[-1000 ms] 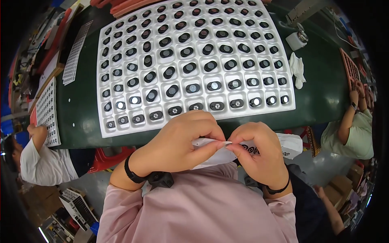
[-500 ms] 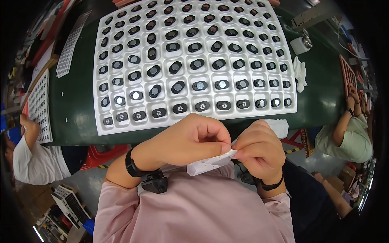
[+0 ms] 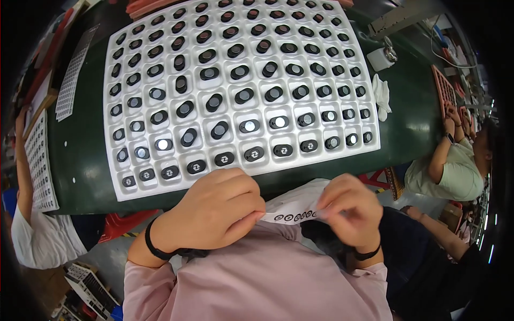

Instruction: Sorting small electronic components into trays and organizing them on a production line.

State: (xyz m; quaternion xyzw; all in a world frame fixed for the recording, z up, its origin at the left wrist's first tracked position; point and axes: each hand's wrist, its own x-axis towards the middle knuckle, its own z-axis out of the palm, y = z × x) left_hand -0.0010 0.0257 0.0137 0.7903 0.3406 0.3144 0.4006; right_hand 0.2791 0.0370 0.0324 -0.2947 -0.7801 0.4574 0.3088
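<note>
at the lower middle of the frame, below the white tray (image 3: 115, 184) of small black parts, the left hand (image 3: 217, 214) and right hand (image 3: 350, 211) have fingers clamped on a white sticker strip (image 3: 294, 209) stretched between them, which could tear or crease if pulled unevenly.

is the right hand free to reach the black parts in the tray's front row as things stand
Probably not at once: the right hand is pinching the white sticker strip with the left hand. The white tray itself lies uncovered just beyond both hands.
</note>
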